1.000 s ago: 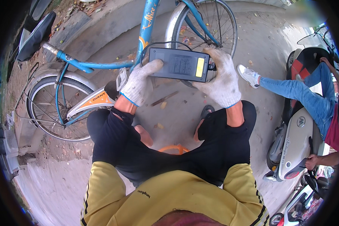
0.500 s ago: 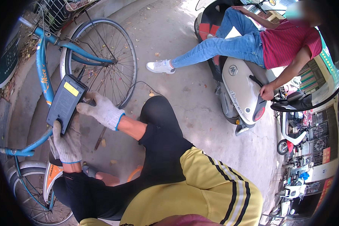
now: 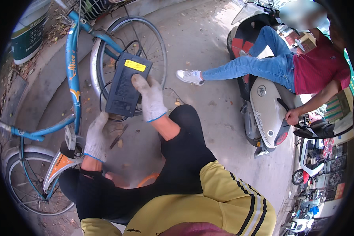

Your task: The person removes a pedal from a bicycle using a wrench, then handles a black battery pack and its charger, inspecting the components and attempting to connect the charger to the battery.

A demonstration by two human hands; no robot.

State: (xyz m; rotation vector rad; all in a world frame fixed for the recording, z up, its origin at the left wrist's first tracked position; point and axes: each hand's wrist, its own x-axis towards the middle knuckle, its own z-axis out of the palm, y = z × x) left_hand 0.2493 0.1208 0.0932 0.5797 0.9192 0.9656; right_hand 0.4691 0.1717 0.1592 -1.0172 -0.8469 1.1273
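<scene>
A black battery charger point(image 3: 124, 84) with a yellow label is tilted in front of me, beside the blue bicycle's wheel. My right hand point(image 3: 152, 100), in a white knit glove, grips its right edge with the thumb over the labelled face; its other fingers are hidden behind. A thin black cable point(image 3: 101, 98) runs down the charger's left side to my gloved left hand point(image 3: 96, 137). The left fingers are closed at the cable, just below the charger's lower left corner. Another cord point(image 3: 137, 42) loops from the charger's top end.
A blue bicycle frame point(image 3: 72, 67) stands at the left, with its spoked wheel point(image 3: 161, 51) behind the charger. A green-and-white bucket point(image 3: 29, 37) is at the far left. At right, a person sits on a cream scooter point(image 3: 263, 110). A thin dark rod point(image 3: 118, 137) lies on the ground.
The charger has moved right and turned more upright in view. My right thumb now lies over its face. My left hand has slid off the charger's lower end to the cable below.
</scene>
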